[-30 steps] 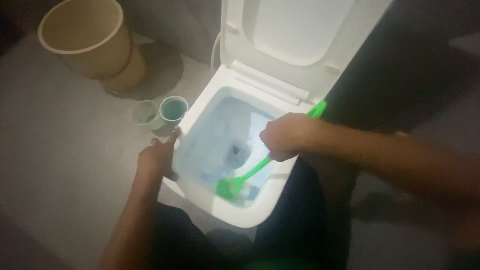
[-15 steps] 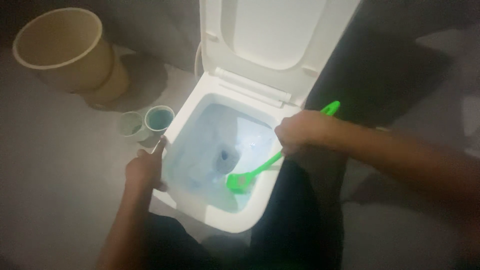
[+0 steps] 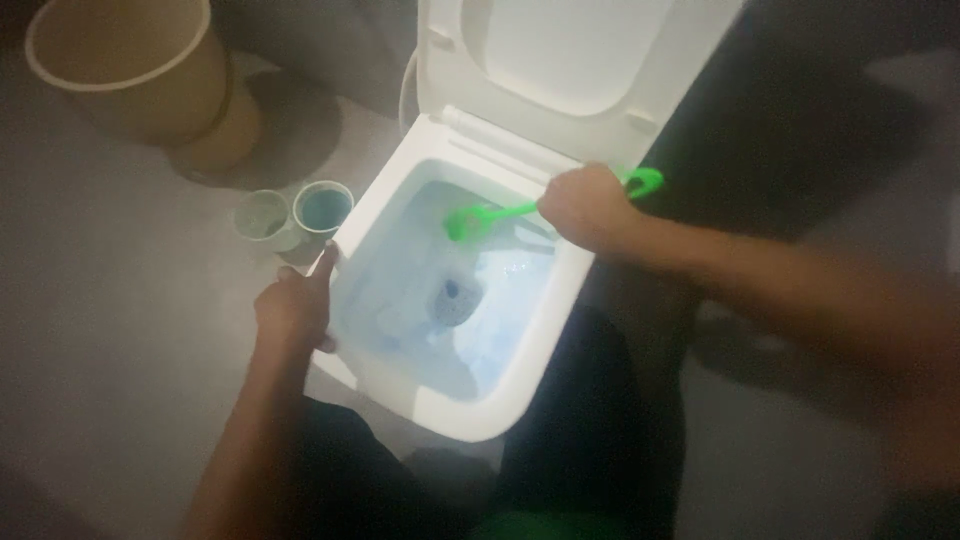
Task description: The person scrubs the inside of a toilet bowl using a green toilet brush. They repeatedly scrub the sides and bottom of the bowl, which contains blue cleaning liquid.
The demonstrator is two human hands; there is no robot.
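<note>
A white toilet (image 3: 520,345) stands open below me, its lid (image 3: 575,50) tipped up against the back. The bowl holds pale blue foamy water around a dark drain (image 3: 455,298). My right hand (image 3: 588,207) grips the handle of a bright green toilet brush (image 3: 480,217); the brush head lies at the upper back wall of the bowl, and the handle's loop end sticks out past my wrist. My left hand (image 3: 295,305) rests on the left rim of the bowl, fingers pressed against the edge.
A beige waste bin (image 3: 135,70) stands at the top left on the grey floor. Two small pale green cups (image 3: 295,215) sit side by side next to the toilet's left side. My dark-clothed legs flank the front of the bowl.
My right hand has swung the green brush from the front right of the bowl up to its back wall. The left hand has stayed on the rim.
</note>
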